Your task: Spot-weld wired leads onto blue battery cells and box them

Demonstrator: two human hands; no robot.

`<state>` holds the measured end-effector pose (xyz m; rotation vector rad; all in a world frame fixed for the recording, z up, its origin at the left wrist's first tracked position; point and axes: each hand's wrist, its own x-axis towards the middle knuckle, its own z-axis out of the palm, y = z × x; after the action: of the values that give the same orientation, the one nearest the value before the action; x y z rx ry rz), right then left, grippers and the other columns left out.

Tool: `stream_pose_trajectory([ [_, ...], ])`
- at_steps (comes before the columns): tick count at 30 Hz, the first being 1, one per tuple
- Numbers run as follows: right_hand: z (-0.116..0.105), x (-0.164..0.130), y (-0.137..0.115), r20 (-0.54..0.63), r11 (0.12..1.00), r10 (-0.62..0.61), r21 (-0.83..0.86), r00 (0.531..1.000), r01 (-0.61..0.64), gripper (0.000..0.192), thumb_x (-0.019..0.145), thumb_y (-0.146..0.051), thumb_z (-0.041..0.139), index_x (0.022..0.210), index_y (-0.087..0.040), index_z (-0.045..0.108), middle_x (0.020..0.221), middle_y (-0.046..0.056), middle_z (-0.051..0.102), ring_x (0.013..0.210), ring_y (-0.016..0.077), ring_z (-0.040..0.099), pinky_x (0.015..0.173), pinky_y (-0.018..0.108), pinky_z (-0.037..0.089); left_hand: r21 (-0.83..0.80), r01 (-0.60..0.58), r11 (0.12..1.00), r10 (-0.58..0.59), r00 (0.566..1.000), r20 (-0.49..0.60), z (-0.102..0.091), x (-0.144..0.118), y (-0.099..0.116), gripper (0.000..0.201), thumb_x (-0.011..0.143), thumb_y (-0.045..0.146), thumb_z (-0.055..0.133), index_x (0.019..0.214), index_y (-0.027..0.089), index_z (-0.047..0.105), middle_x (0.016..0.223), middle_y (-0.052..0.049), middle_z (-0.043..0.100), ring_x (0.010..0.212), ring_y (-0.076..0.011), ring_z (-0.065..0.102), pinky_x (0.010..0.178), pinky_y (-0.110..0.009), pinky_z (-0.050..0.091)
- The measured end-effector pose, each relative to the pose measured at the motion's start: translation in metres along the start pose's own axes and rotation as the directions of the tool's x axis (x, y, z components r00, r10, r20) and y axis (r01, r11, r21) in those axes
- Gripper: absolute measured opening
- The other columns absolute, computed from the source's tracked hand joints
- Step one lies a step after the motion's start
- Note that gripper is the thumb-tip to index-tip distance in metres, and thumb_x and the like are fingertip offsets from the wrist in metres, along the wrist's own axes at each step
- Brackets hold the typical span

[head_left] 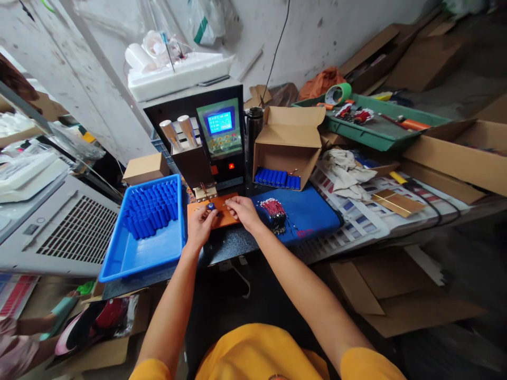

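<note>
My left hand [200,224] has its fingers closed around a blue cylindrical battery cell [211,206], with one end facing up. To its right, my right hand [242,210] is pinched; whatever lies between its fingertips is too small to make out. Both hands are over an orange board [222,220], just below the electrode tips [204,190] of a spot welder [233,132] with a lit blue screen. A bundle of red and black wire leads [274,211] lies right of my right hand on a blue mat [312,211].
At left, a blue tray [119,270] holds many blue cells standing in rows. An open cardboard box [293,126] with blue cells stands behind the mat. Farther right are a green tray [380,138] of tools and a rag [344,171]. Another person's arm [47,323] shows lower left.
</note>
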<state>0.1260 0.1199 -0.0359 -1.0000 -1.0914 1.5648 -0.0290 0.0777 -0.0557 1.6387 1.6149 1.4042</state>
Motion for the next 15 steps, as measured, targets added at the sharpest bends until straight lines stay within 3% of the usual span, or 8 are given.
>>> stream_pose_trajectory([
  [3, 0.004, 0.0, -0.001, -0.026, 1.0, -0.025, -0.001, 0.999, 0.025, 0.027, 0.064, -0.04, 0.069, 0.057, -0.018, 0.053, 0.049, -0.004, 0.047, 0.043, 0.006, 0.037, 0.039, 0.019, 0.023, -0.054, 0.062, 0.997, -0.059, 0.997, 0.041, 0.001, 0.0, 0.001, 0.026, 0.084, 0.039, 0.062, 0.092, 0.016, 0.071, 0.067, 0.0, 0.062, 0.06, -0.012, 0.054, 0.056, -0.022, 0.042],
  [7, 0.012, 0.003, -0.002, -0.042, 0.999, -0.053, 0.007, 0.998, 0.053, 0.025, 0.065, -0.039, 0.067, 0.058, -0.018, 0.054, 0.049, -0.005, 0.047, 0.043, 0.0071, 0.037, 0.041, 0.02, 0.024, -0.082, 0.089, 0.993, -0.086, 0.996, 0.039, 0.005, -0.002, -0.004, 0.025, 0.082, 0.038, 0.063, 0.092, 0.016, 0.07, 0.066, 0.001, 0.061, 0.057, -0.0109, 0.051, 0.054, -0.021, 0.04],
  [12, 0.025, 0.01, 0.003, -0.031, 0.996, -0.088, 0.005, 0.996, 0.088, 0.024, 0.064, -0.039, 0.063, 0.058, -0.019, 0.052, 0.051, -0.004, 0.048, 0.045, 0.008, 0.039, 0.042, 0.02, 0.026, -0.037, 0.059, 0.998, -0.059, 0.998, 0.011, 0.009, -0.003, -0.01, 0.024, 0.086, 0.037, 0.06, 0.097, 0.017, 0.069, 0.072, 0.0, 0.063, 0.061, -0.0125, 0.053, 0.061, -0.023, 0.043],
  [15, 0.028, 0.014, 0.008, -0.013, 0.99, -0.121, -0.078, 0.993, 0.12, 0.024, 0.068, -0.039, 0.062, 0.06, -0.019, 0.053, 0.051, -0.004, 0.05, 0.047, 0.0091, 0.042, 0.044, 0.02, 0.029, -0.024, 0.042, 0.999, -0.042, 0.999, 0.016, 0.009, -0.003, -0.011, 0.027, 0.089, 0.037, 0.057, 0.104, 0.017, 0.068, 0.078, -0.002, 0.066, 0.064, -0.0137, 0.055, 0.064, -0.025, 0.044],
])
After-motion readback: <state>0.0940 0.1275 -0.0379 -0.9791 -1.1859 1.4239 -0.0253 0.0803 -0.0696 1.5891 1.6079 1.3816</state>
